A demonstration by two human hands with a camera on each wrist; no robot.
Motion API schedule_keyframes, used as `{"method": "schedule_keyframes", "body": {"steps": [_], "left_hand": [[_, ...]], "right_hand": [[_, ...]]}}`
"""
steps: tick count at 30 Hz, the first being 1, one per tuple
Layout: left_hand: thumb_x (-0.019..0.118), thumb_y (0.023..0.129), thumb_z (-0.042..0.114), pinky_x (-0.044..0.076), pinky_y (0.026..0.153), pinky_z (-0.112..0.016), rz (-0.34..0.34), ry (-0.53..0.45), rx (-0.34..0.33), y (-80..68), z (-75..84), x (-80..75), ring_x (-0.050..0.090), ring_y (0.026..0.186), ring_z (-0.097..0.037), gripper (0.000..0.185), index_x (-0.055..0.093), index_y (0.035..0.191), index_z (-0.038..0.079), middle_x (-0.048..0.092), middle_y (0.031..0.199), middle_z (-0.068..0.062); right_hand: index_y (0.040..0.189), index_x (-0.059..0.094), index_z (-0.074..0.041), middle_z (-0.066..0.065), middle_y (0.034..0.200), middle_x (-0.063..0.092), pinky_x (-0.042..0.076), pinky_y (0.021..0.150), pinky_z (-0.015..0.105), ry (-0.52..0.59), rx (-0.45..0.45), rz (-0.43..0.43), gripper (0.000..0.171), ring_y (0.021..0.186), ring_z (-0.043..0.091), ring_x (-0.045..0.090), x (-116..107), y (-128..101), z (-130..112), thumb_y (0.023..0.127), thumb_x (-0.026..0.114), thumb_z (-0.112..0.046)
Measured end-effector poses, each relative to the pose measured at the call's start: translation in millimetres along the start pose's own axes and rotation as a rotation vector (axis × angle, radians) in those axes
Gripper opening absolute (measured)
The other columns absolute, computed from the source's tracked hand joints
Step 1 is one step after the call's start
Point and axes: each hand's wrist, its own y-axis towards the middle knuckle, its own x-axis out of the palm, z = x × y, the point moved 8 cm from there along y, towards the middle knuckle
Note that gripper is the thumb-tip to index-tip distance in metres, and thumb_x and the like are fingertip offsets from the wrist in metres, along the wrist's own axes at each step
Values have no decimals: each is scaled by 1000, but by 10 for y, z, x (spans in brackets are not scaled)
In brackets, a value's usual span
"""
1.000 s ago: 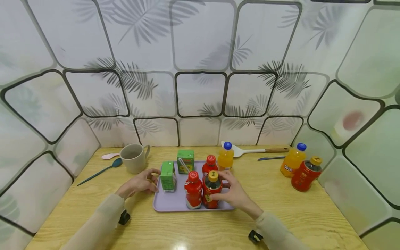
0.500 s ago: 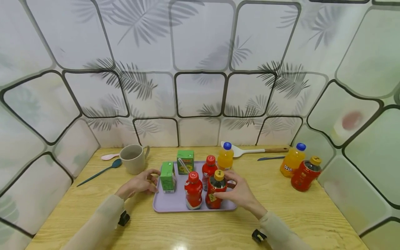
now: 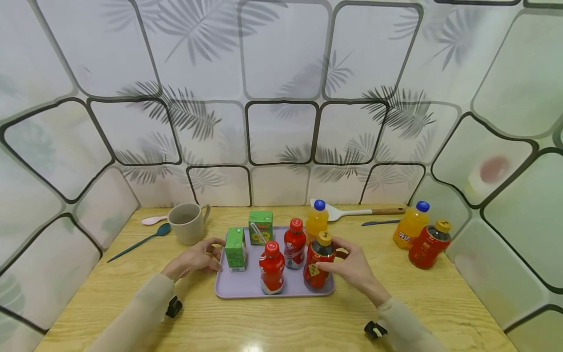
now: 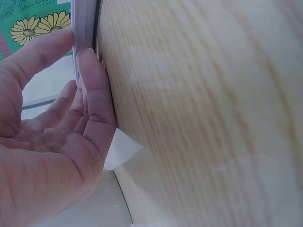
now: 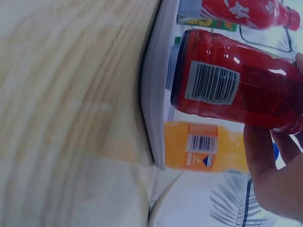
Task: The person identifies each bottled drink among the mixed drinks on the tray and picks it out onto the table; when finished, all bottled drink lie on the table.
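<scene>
My right hand (image 3: 353,268) grips a red-labelled bottle of dark drink with a yellow cap (image 3: 319,260) near the right end of the lilac tray (image 3: 246,289). In the right wrist view its base hangs close over the tray, a small gap showing, and the bottle leans a little. My left hand (image 3: 200,257) holds the tray's left rim between thumb and fingers, beside a green drink carton (image 3: 236,249). Also on the tray are a second green carton (image 3: 261,229) with a white straw in front, two red bottles (image 3: 271,269) and an orange juice bottle (image 3: 317,222).
Another orange juice bottle (image 3: 411,227) and a yellow-capped red bottle (image 3: 428,247) stand at the right. Behind lie a white spatula with a wooden handle (image 3: 352,213) and a blue knife (image 3: 380,222). A beige mug (image 3: 186,225), teal spoon (image 3: 147,239) and pink spoon (image 3: 154,220) are left.
My right hand has moved the yellow-capped bottle rightward, away from the front red bottle, and slightly up. The rear red bottle now shows fully. My left hand has stayed in place.
</scene>
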Motion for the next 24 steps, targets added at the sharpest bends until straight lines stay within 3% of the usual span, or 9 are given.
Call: {"method": "schedule_keyframes", "body": {"steps": [6, 15, 24], "left_hand": [[75, 77, -1, 52, 65, -30, 3, 14, -25, 2, -7, -9, 57, 77, -17, 69, 41, 137, 2, 54, 100, -12], [75, 77, -2, 52, 64, -31, 13, 10, -31, -18, 17, -2, 57, 76, -17, 69, 42, 137, 2, 54, 101, -13], [75, 75, -3, 53, 65, -31, 19, 17, -30, -8, 19, -3, 58, 78, -18, 69, 43, 136, 2, 55, 100, -13]], "right_hand": [[133, 59, -8, 11, 119, 63, 50, 88, 38, -39, 19, 56, 66, 110, 30, 56, -152, 5, 3, 74, 86, -22], [138, 55, -5, 15, 125, 63, 46, 96, 51, -83, 78, 134, 74, 115, 32, 55, -365, 16, 37, 74, 86, -25], [143, 50, -9, 15, 134, 57, 46, 93, 39, -71, 169, 187, 80, 122, 32, 51, -586, 13, 187, 75, 85, -30]]}}
